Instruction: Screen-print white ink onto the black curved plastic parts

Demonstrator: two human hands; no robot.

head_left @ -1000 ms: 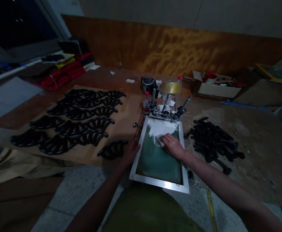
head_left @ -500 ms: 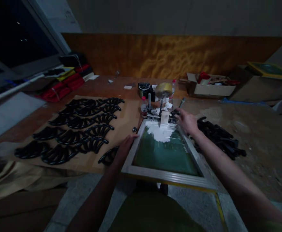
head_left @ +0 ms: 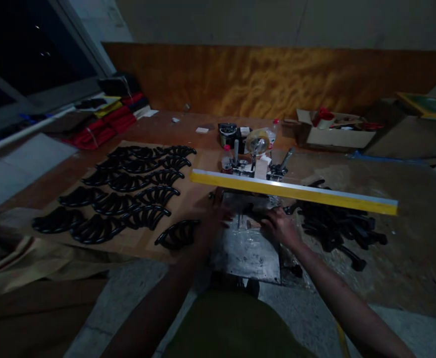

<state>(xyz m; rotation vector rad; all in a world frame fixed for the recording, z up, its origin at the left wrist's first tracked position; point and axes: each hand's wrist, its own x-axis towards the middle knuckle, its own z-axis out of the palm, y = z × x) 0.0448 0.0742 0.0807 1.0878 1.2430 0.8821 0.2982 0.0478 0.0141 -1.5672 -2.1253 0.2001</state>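
A screen frame [head_left: 292, 191] is tipped up, seen edge-on as a long yellow and silver bar. Below it lies a flat metal plate [head_left: 246, 253] under clear film. My right hand [head_left: 279, 226] is closed on a black curved piece [head_left: 254, 213] over the upper part of the plate. At the plate's left edge is my left hand [head_left: 216, 219], dark and smeared by motion, so its fingers are unclear. Behind the raised frame stand clamps [head_left: 285, 160] and a tape roll [head_left: 258, 142].
Rows of black slatted pieces [head_left: 111, 181] lie on cardboard at the left, one [head_left: 177, 233] nearer my left hand. A pile of black pieces [head_left: 333, 219] is at the right. Farther back are a bottle [head_left: 226, 160], a black tub [head_left: 227, 134] and an open box [head_left: 337, 136].
The screen frame has swung up from lying flat, uncovering the plate. My right hand has come down from the clamp onto a black piece; my left hand has moved right and nearer the plate.
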